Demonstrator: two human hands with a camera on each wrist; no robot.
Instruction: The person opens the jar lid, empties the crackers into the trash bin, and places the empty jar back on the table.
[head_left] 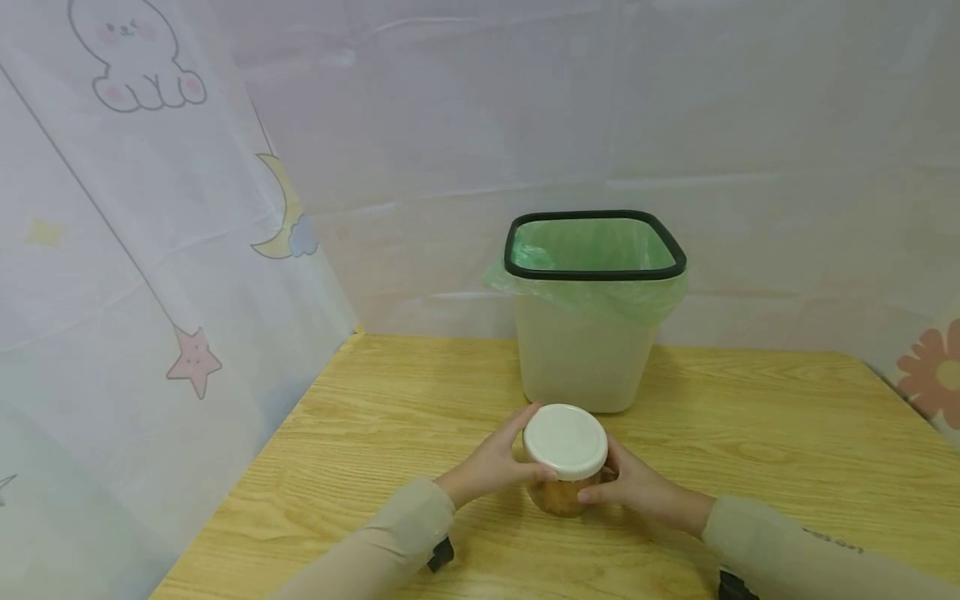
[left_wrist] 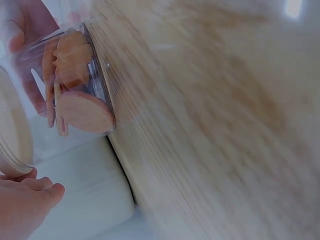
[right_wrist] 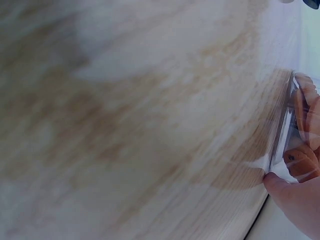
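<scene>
Two hands hold one jar [head_left: 555, 498]: the left hand [head_left: 497, 463] clamped on its white lid [head_left: 566, 440], the right hand [head_left: 641, 485] around its clear body. It stands on a wooden table [head_left: 390, 417], near a bin [head_left: 585, 354]. Working the lid seems the step — next, twisting would call for steadiness below.

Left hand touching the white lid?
Touching. The head view shows the left hand gripping the white lid by its rim, thumb at the near edge.

The table [head_left: 772, 417] loses its near edge, the bin [head_left: 585, 358] hides its floor, the sleeve print [head_left: 832, 540] is illegible, the right wrist view crops the jar [right_wrist: 302, 127].
</scene>
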